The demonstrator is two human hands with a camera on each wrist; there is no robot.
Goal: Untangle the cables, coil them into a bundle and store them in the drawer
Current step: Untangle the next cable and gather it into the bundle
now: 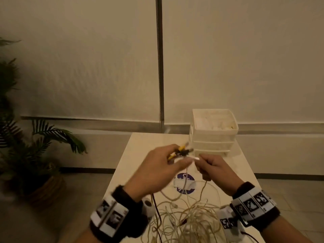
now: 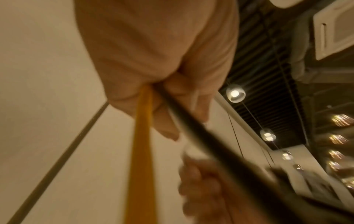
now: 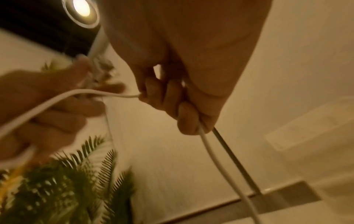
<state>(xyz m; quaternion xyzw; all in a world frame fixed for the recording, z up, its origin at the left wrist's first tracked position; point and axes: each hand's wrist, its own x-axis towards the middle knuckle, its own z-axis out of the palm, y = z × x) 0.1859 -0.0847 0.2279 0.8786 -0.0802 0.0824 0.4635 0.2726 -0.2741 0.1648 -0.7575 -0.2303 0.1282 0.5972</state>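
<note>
A tangle of thin white cables (image 1: 189,220) lies on the near part of the white table (image 1: 133,149). My left hand (image 1: 163,165) is raised above it and grips a bunch of cable ends, with a yellow cable (image 2: 141,151) and a black cable (image 2: 195,125) running from its fist. My right hand (image 1: 210,165), close beside it, is curled round a white cable (image 3: 210,154) that passes through the fist and hangs down. The white plastic drawer unit (image 1: 213,134) stands behind the hands, its drawers pushed in.
A round blue sticker (image 1: 185,183) marks the table under the hands. A potted palm (image 1: 35,146) stands on the floor to the left. A plain wall with a vertical metal strip (image 1: 159,67) lies beyond the table.
</note>
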